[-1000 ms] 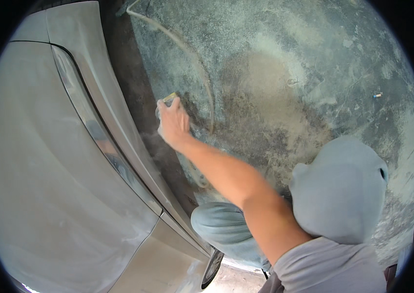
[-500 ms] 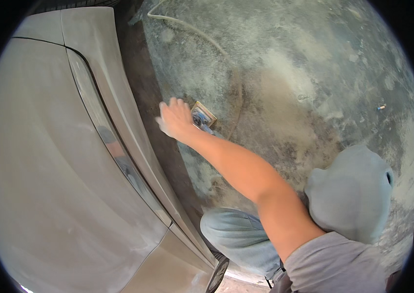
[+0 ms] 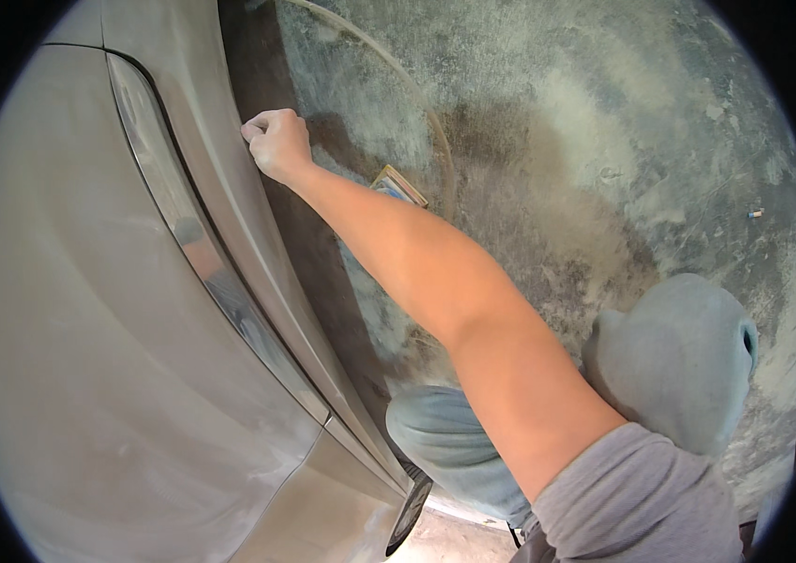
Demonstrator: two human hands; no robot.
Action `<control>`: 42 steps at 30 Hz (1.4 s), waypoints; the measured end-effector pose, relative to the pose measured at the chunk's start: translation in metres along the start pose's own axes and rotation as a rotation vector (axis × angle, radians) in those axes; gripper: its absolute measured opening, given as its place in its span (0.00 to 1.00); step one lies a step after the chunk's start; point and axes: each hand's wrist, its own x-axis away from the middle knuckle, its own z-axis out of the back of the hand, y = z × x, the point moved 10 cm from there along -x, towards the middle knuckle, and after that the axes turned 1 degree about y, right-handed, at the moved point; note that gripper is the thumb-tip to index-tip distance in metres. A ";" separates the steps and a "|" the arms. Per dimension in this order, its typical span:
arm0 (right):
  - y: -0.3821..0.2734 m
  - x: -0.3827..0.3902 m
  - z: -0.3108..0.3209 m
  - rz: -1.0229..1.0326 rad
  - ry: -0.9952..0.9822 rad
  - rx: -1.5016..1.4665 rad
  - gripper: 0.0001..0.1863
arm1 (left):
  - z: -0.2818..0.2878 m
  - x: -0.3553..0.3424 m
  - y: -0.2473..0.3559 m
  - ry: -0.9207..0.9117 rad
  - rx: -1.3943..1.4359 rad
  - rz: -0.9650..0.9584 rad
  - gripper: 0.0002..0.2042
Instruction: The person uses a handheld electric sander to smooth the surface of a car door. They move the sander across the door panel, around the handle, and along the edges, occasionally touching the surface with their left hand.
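My right hand reaches from the lower right to the lower edge of the beige-grey car body, near the end of its glossy trim strip. Its fingers are curled closed; I cannot make out what, if anything, they hold or whether they touch the panel. A wooden-edged rectangular item with blue and grey showing lies on the floor, partly hidden behind my forearm. My left hand is not in view.
A pale hose curves across the mottled concrete floor. A small object lies on the floor at the right. My bent, blue-clad knees are below, and a wheel shows at the car's bottom edge.
My right hand has let go of the wooden-edged item, now on the floor, and has moved up and left to the car's edge with its fingers curled.
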 end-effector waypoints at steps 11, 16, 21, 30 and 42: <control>-0.032 -0.002 -0.008 0.150 -0.104 0.365 0.08 | -0.003 -0.006 -0.025 -0.010 -0.110 -0.012 0.45; -0.028 -0.001 -0.011 0.124 -0.142 0.470 0.08 | 0.003 -0.002 -0.006 0.034 -0.144 0.034 0.46; -0.010 -0.002 -0.003 0.060 -0.059 0.229 0.09 | -0.002 -0.002 -0.022 0.019 -0.164 0.098 0.47; -0.001 -0.021 -0.007 0.108 -0.145 0.087 0.11 | 0.002 0.003 -0.004 -0.015 -0.064 0.028 0.48; -0.040 -0.015 -0.012 0.181 -0.236 0.446 0.11 | 0.006 0.004 0.003 0.085 -0.140 -0.014 0.45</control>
